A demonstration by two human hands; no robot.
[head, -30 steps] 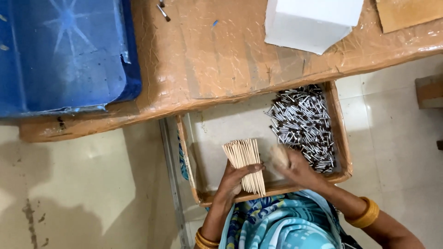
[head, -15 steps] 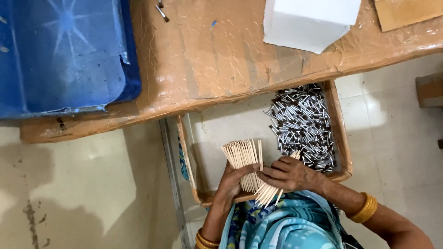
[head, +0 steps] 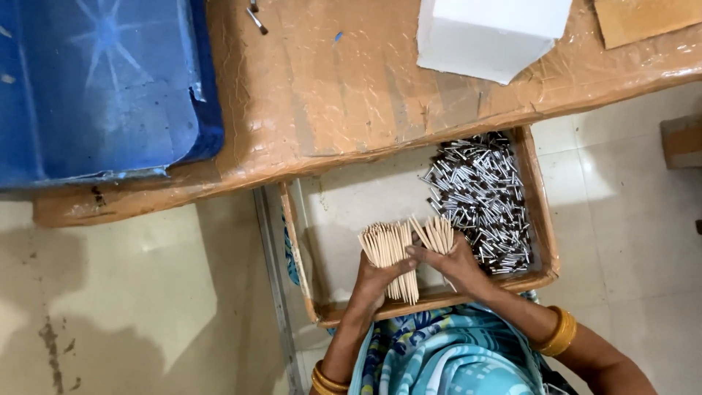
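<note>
1. Pale tiled floor [head: 131, 292] all around, with some dark stains at lower left. Across the top runs a low table [head: 329, 95] wrapped in brown tape or plastic, kinda wrinkly and shiny.

2. Just below the table edge sits a shallow wooden tray [head: 545, 234] resting on the person's lap, pale inside, brown rim.

3. The main thing: a bundle of thin light-wood sticks [head: 387, 252], all lined up side by side, tips fanned out a bit toward the table. It sits in the middle of the tray, near the front rim.

4. The left hand [head: 376, 281] is wrapped around the lower part of that bundle, fingers curled shut on it, thumb across the front.

5. The right hand [head: 457, 267] is right next to it, touching the left thumb area, fingers closed around a smaller bunch of sticks [head: 437, 234] that pokes up out of the fist. I think the two bunches are separate, but the hands overlap so it's hard to be sure.

6. On the right side of the tray there's a big heap of small metal pins [head: 479, 197] with dark ends, piled every which way, just beside the right hand.

7. Gold bangles [head: 559, 333] on the right wrist, more on the left. Blue patterned fabric [head: 446, 358] at the bottom.

8. On the table: a blue plastic sheet [head: 102, 80] at left and a white block [head: 490, 33] at upper right. Nothing's sitting between the hands and the sticks.
</note>
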